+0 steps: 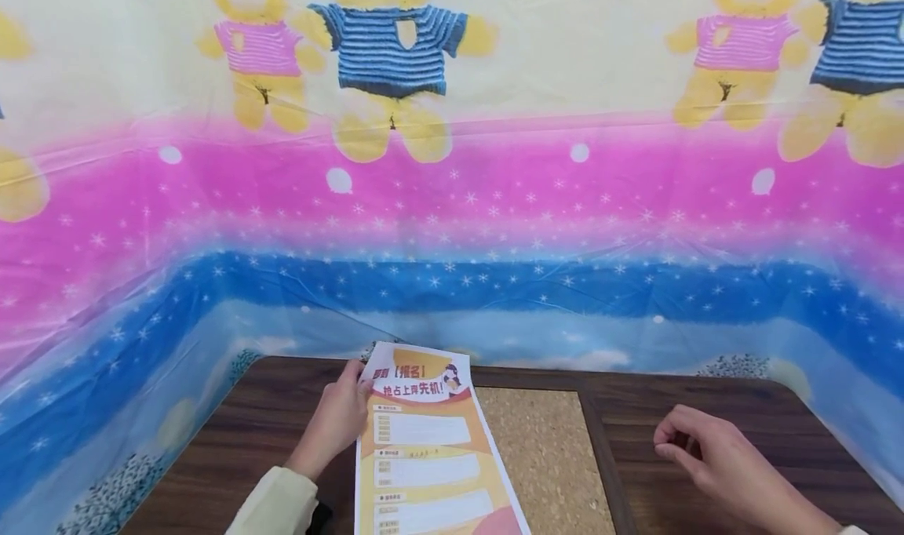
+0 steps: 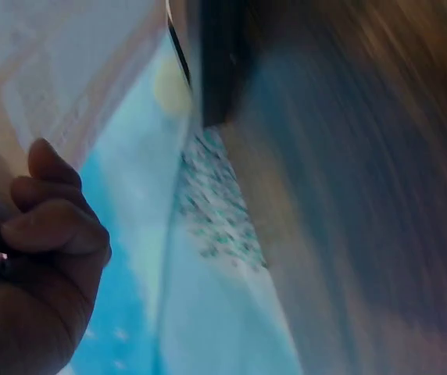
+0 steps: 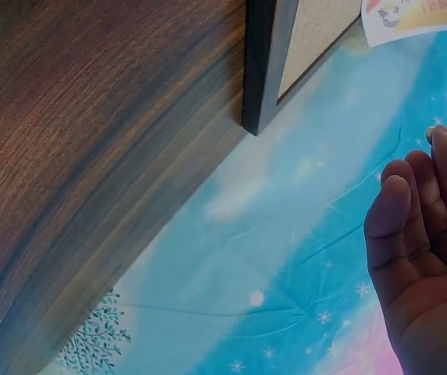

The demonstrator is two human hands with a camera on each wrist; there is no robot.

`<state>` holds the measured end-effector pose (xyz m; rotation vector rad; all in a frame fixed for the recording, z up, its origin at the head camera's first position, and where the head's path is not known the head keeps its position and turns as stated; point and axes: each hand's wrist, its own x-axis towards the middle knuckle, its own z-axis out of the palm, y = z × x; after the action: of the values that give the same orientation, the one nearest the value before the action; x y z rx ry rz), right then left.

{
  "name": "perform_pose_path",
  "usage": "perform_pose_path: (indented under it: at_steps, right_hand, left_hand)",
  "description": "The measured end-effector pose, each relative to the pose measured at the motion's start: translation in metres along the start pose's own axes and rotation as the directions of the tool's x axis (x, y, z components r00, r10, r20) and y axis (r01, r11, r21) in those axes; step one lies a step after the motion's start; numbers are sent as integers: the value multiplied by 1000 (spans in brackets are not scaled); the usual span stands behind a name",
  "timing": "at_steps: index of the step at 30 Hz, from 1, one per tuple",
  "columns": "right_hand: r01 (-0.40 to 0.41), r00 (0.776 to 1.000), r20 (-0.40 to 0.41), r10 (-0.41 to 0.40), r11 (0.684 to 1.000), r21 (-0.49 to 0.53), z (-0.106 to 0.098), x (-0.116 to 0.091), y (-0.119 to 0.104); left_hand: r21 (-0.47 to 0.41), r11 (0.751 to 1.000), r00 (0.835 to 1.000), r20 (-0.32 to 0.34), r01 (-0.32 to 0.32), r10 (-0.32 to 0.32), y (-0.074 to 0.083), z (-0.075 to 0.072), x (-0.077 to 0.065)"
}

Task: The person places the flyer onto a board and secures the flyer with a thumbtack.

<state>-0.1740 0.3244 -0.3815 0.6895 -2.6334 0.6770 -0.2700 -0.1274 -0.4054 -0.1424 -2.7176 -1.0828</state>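
My left hand (image 1: 342, 409) grips a printed paper poster (image 1: 424, 433) by its upper left edge. The poster, orange and yellow with white boxes and Chinese lettering, overlaps a cork board (image 1: 547, 449) in a dark frame, and its lower end runs out of the head view. Curled fingers (image 2: 55, 226) lie against the sheet in the left wrist view. To the right of the board, over the dark wood table (image 1: 812, 441), my right hand (image 1: 727, 460) has loosely curled fingers, and nothing shows in its grasp. A corner of the board's frame (image 3: 264, 78) appears in the right wrist view.
A printed cloth (image 1: 452, 205) with teddy bears, snowflakes and pink and blue bands surrounds the table's back and sides. Close to my left cuff is a small black object (image 1: 320, 517).
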Motion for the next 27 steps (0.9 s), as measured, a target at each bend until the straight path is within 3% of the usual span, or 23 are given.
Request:
perform_pose_path:
  at_steps: [6, 18, 27]
  right_hand:
    - [-17, 1000, 16, 17, 1000, -4, 2, 0, 1]
    - [-73, 994, 78, 71, 997, 24, 3, 4, 2]
    - [-86, 992, 92, 83, 996, 24, 2, 5, 3]
  left_hand:
    - [-39, 999, 998, 62, 20, -17, -12, -2, 0]
    - [-101, 994, 980, 187, -50, 68, 9, 32, -11]
    - [-112, 992, 974, 211, -65, 88, 15, 42, -12]
